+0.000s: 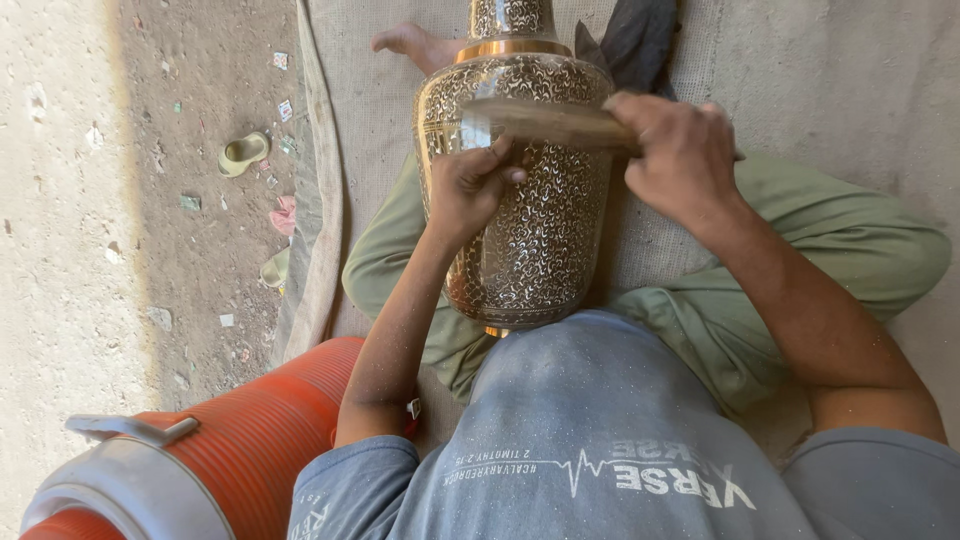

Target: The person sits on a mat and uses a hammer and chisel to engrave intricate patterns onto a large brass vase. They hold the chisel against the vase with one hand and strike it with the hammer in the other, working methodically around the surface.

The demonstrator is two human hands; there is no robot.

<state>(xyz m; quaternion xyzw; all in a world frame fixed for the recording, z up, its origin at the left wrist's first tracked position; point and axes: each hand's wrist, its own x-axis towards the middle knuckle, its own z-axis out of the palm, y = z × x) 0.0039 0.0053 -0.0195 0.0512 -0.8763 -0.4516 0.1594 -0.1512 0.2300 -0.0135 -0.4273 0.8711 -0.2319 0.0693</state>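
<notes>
— What do the hands hold?

— The right hand [683, 152] is closed round a mallet [545, 122] that lies crosswise, its head pointing left. The left hand [468, 187] is curled against the vase [520, 200], just under the mallet head; I can't tell what it pinches.

— And the vase?

— It lies in the lap between the knees, long axis running away from the body, neck farthest. An orange cooler [250, 440] stands at the left.

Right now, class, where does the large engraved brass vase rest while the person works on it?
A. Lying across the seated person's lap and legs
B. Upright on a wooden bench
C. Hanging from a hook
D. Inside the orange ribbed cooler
A: the brass vase lies lengthwise between the green-trousered legs, with the left hand touching it.
</notes>
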